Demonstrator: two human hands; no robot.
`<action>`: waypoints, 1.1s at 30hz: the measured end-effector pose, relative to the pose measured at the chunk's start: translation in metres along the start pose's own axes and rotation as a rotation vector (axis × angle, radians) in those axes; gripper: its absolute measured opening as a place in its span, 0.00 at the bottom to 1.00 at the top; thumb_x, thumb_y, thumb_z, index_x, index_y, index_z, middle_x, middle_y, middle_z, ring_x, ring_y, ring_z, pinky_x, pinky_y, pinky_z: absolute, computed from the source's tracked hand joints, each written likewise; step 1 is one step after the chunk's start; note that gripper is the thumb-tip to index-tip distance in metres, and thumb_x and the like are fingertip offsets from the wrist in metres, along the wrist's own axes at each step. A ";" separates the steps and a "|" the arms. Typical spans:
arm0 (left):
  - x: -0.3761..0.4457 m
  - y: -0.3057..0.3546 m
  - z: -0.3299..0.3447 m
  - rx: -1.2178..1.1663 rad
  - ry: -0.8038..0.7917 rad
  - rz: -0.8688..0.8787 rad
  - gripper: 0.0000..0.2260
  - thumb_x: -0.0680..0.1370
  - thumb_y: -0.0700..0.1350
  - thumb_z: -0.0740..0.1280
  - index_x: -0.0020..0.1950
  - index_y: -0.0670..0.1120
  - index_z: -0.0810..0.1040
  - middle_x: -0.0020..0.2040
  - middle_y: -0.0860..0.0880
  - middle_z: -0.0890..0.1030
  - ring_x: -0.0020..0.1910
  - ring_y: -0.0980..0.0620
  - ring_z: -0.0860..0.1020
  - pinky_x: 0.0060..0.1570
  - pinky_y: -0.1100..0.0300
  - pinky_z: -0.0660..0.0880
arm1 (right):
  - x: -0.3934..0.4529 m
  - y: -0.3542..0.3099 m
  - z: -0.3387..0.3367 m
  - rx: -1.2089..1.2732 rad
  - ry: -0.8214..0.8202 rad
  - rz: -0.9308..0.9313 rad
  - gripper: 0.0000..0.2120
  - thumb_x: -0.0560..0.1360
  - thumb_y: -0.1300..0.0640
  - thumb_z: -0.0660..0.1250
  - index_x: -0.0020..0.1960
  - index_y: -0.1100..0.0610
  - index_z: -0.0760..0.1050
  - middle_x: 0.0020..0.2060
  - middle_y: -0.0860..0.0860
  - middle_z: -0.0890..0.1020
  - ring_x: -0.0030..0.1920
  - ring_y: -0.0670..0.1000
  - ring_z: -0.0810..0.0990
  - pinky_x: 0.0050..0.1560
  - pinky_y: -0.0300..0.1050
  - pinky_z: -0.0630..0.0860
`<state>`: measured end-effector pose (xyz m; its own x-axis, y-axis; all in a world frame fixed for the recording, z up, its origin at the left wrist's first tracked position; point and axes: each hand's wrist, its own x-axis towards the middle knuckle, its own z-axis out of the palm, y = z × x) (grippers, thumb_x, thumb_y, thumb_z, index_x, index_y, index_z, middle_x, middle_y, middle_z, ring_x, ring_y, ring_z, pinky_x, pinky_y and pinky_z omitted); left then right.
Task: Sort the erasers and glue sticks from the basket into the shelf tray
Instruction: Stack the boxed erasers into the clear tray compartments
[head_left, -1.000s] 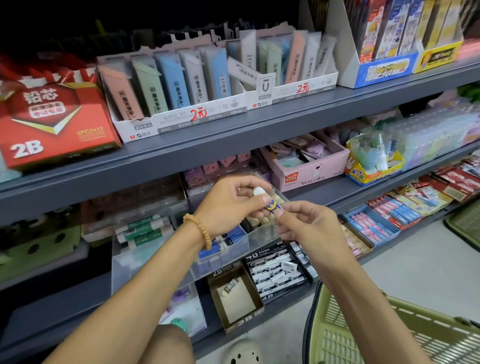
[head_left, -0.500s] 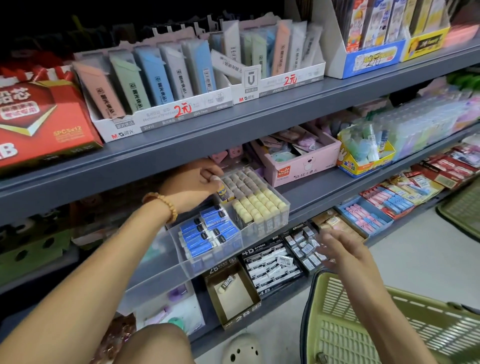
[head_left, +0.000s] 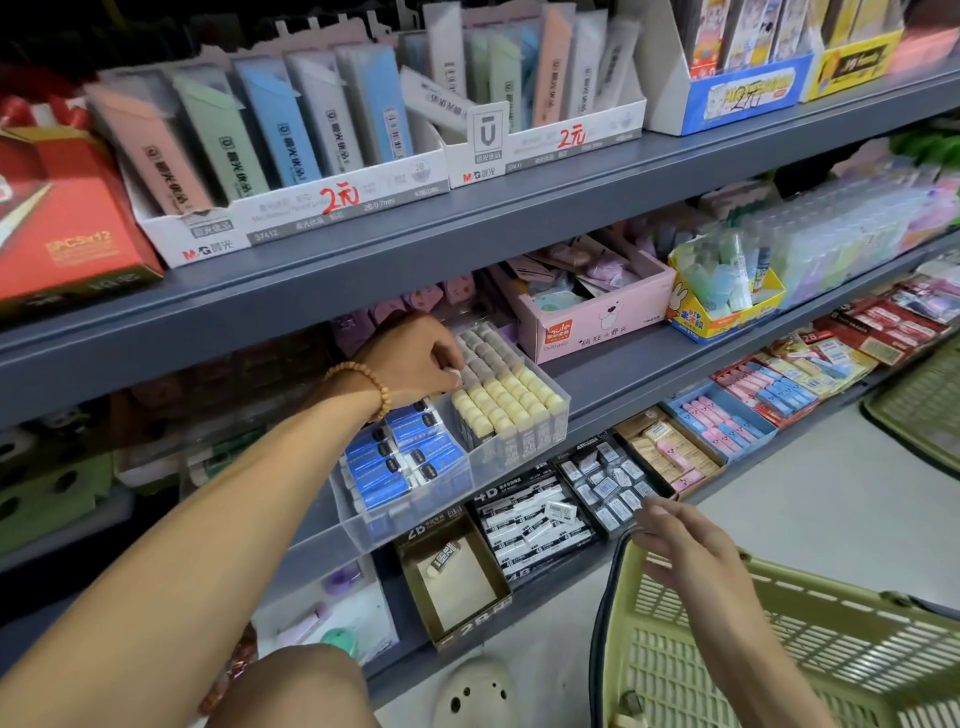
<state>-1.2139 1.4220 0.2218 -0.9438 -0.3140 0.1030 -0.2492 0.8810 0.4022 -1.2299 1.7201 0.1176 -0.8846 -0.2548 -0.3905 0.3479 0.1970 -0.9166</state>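
Observation:
My left hand (head_left: 415, 358) reaches under the middle shelf to the clear shelf tray (head_left: 415, 517) and pinches a small white-tipped eraser (head_left: 456, 375) at the back of it, where the compartments meet. The tray holds blue-sleeved erasers (head_left: 400, 457) on the left and upright cream and grey erasers (head_left: 506, 395) on the right. My right hand (head_left: 680, 545) hovers with relaxed fingers, holding nothing, over the left rim of the green basket (head_left: 841, 603). The basket's inside is mostly hidden by my arm.
Boxes of 2B and 4B erasers (head_left: 530, 525) line the lower shelf below the tray. A pink carton (head_left: 597, 327) and a yellow box of correction bottles (head_left: 727, 306) stand right of it. A second green basket (head_left: 924, 405) sits on the floor at far right.
The left hand carried the eraser from mid-air back to the tray's rear compartments. The right hand let go of it and dropped toward the basket rim.

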 end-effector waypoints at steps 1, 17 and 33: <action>0.001 -0.001 0.000 -0.004 -0.002 0.013 0.03 0.70 0.41 0.76 0.41 0.47 0.84 0.37 0.56 0.80 0.35 0.64 0.76 0.35 0.72 0.68 | 0.000 0.002 0.000 -0.001 0.000 0.007 0.08 0.83 0.53 0.61 0.58 0.50 0.78 0.55 0.49 0.82 0.56 0.49 0.80 0.60 0.51 0.75; -0.006 -0.019 0.018 -0.106 0.117 0.069 0.05 0.73 0.45 0.75 0.48 0.47 0.86 0.43 0.54 0.79 0.43 0.56 0.78 0.48 0.65 0.73 | 0.001 0.012 0.002 -0.005 0.015 0.045 0.08 0.82 0.53 0.62 0.56 0.52 0.79 0.53 0.49 0.83 0.54 0.50 0.82 0.58 0.53 0.76; -0.113 0.101 0.047 -0.784 0.360 -0.142 0.06 0.77 0.45 0.68 0.42 0.54 0.82 0.41 0.56 0.84 0.46 0.51 0.82 0.51 0.48 0.80 | -0.037 0.013 -0.053 0.079 0.106 -0.032 0.08 0.82 0.55 0.61 0.56 0.52 0.79 0.53 0.52 0.84 0.54 0.52 0.82 0.55 0.51 0.77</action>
<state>-1.1422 1.5635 0.2083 -0.7565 -0.6114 0.2324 -0.0131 0.3693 0.9292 -1.2097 1.7825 0.1247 -0.9221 -0.1580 -0.3532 0.3383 0.1138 -0.9341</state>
